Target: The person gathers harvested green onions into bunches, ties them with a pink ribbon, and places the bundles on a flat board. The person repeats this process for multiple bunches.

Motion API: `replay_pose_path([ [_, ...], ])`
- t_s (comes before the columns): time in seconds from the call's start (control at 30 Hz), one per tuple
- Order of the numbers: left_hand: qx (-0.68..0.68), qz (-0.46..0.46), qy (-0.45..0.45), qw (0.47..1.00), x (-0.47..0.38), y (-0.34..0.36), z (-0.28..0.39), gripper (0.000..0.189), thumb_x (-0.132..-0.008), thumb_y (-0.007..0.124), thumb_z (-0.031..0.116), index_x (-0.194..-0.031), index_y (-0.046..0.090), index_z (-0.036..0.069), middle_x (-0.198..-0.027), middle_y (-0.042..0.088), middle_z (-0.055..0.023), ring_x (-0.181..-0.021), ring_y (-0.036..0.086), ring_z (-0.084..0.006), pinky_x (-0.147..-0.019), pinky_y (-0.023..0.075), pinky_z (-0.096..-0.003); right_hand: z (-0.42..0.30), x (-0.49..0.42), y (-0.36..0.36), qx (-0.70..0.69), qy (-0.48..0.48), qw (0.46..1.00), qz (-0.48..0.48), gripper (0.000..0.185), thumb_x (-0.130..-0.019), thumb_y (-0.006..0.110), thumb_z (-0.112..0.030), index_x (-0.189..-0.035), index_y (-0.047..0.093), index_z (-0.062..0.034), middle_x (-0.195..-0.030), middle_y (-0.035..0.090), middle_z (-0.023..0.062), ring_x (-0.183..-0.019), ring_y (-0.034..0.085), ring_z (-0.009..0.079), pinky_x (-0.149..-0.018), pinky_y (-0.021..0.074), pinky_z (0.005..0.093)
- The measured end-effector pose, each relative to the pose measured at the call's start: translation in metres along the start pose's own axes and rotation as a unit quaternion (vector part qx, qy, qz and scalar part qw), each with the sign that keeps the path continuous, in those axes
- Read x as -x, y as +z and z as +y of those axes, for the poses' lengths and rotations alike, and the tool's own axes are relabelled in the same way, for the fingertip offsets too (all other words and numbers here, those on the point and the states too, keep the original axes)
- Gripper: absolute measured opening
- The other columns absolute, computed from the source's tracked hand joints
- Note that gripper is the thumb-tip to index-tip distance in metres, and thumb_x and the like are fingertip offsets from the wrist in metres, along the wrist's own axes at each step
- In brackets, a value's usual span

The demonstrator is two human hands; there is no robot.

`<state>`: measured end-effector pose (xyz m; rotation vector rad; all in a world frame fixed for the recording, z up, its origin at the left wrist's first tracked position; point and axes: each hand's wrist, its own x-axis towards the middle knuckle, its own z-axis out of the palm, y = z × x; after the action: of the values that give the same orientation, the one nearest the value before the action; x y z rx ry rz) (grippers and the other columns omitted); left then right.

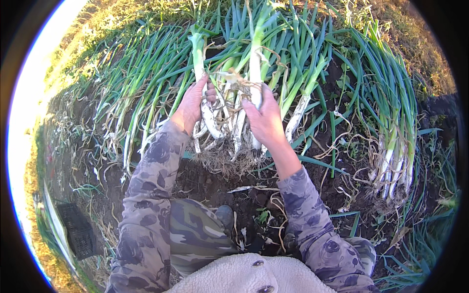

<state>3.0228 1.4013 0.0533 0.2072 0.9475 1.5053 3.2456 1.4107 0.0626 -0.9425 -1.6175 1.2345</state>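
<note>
Before me lie long green onions with white stalks and rooty ends. My left hand [196, 100] is closed around the white shank of one green onion [211, 119]. My right hand [265, 117] grips another thick onion stalk [255, 69], its thumb on the near side and its fingers mostly hidden. Between the hands, more white stalks [238, 124] stand close together, with dry brown leaves across them. Their tangled, soil-covered roots [227, 157] hang just below. One separate onion [297, 113] leans to the right of my right hand.
A bundle of green onions [397, 154] lies on the right. More onions [146, 80] spread over the soil at the left. A black plastic crate [77, 230] sits at the lower left. Dry leaf scraps [253, 188] are scattered on the dark soil near my knees.
</note>
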Motion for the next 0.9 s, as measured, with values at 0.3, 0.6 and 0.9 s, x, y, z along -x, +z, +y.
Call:
replay_pose_path([
  [0.3,-0.239,0.064,0.009,0.969,0.017,-0.014,-0.064,0.067,-0.080,0.087,0.018,-0.131,0.046,0.002,-0.112,0.064,-0.0152,-0.096,0.066,-0.0281,-0.077,0.0586,-0.0444,0.041,0.039,0.052,0.002,0.072,0.978,-0.193,0.079,-0.095,0.063,-0.019,-0.155,0.018,0.0054,-0.144,0.048,0.0279,-0.129,0.054,0.0342,-0.111,0.0402,0.0396],
  [0.6,-0.183,0.014,0.014,0.983,0.007,-0.024,-0.044,0.059,-0.081,0.074,-0.010,-0.133,0.048,-0.001,-0.110,0.068,-0.0157,-0.094,0.070,-0.0267,-0.077,0.0611,-0.0419,0.030,0.064,0.046,-0.206,0.224,0.926,-0.223,0.110,-0.072,0.087,-0.012,-0.155,0.016,0.0019,-0.134,0.054,0.0185,-0.120,0.058,0.0265,-0.108,0.0436,0.0353],
  [0.9,0.188,-0.126,-0.026,0.974,0.055,-0.045,0.092,0.048,-0.094,0.066,0.005,-0.128,0.041,-0.017,-0.108,0.062,-0.0232,-0.088,0.069,-0.0250,-0.075,0.0637,-0.0296,0.071,0.079,0.041,0.001,0.181,0.924,-0.336,0.052,-0.085,0.076,-0.022,-0.123,0.059,0.0080,-0.116,0.067,0.0184,-0.098,0.068,0.0246,-0.090,0.0544,0.0361],
])
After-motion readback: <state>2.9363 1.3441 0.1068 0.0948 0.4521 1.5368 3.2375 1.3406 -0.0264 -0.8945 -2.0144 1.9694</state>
